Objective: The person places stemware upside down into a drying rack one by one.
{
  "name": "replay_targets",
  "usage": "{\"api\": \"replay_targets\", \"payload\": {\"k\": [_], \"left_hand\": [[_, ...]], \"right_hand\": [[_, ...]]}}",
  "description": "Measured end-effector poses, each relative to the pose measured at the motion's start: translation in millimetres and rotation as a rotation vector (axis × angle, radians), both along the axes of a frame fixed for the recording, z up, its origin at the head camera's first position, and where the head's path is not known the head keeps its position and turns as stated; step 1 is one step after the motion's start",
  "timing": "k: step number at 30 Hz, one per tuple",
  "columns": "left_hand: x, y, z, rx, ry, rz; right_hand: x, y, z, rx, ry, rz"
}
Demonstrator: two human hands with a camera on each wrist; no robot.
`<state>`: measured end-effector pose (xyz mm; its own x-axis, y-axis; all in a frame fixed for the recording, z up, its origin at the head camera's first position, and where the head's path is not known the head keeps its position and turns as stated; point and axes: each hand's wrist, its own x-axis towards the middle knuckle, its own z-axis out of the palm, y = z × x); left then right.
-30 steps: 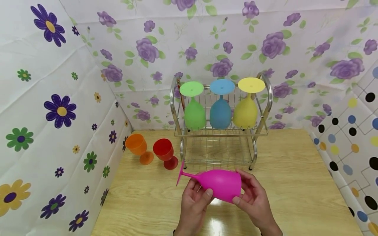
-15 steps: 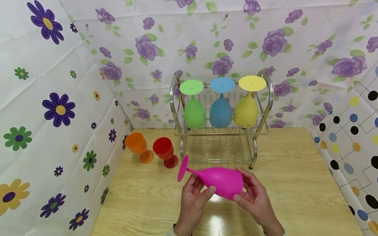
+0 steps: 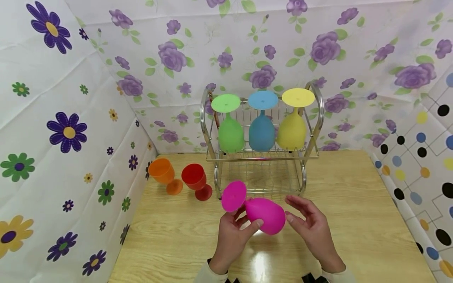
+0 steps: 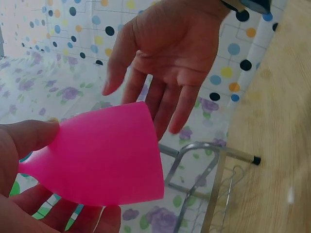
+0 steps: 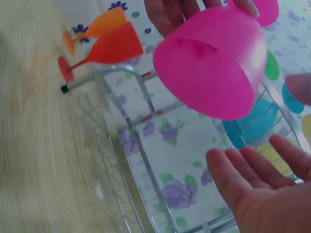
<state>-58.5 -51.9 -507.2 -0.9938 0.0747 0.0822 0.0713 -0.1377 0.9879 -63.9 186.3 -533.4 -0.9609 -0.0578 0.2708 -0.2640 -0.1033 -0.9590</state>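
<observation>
A pink plastic goblet point(image 3: 266, 217) is in my left hand point(image 3: 231, 239), its bowl gripped between thumb and fingers, above the table in front of the rack. It lies tilted, with the round foot point(image 3: 234, 195) up at the left. In the right wrist view the bowl's open mouth point(image 5: 204, 77) faces that camera. My right hand point(image 3: 311, 228) is just right of the bowl, fingers extended and apart from it. The left wrist view also shows this right hand point(image 4: 170, 53) holding nothing, beyond the rim.
A two-tier metal rack point(image 3: 263, 159) stands at the back, its upper tier carrying upside-down green point(image 3: 231, 135), blue point(image 3: 262, 133) and yellow point(image 3: 291, 131) goblets. Left of it, an orange goblet point(image 3: 162, 171) and a red goblet point(image 3: 194, 177) stand upright on the wooden table point(image 3: 170, 243).
My right hand has let go of the pink goblet's rim and drawn slightly right. The goblet has turned in my left hand, its foot swinging up and toward the rack.
</observation>
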Motion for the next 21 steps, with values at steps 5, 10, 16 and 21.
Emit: {"api": "replay_targets", "payload": {"k": [5, 10, 16, 21], "left_hand": [[-8.6, -1.3, -3.7, -0.170, 0.002, -0.010], [-21.5, 1.1, -9.9, -0.278, 0.025, -0.034], [-44.6, 6.6, -16.4, -0.387, 0.114, -0.043], [-64.5, 15.6, -23.4, -0.421, 0.146, -0.039]], "right_hand": [[-13.6, 7.7, -8.6, 0.293, -0.035, -0.311], [-29.4, 17.3, -20.8, 0.478, 0.013, -0.503], [-53.5, 28.3, -38.2, 0.525, -0.014, -0.568], [-72.1, 34.4, -55.0, 0.499, -0.077, -0.568]]}}
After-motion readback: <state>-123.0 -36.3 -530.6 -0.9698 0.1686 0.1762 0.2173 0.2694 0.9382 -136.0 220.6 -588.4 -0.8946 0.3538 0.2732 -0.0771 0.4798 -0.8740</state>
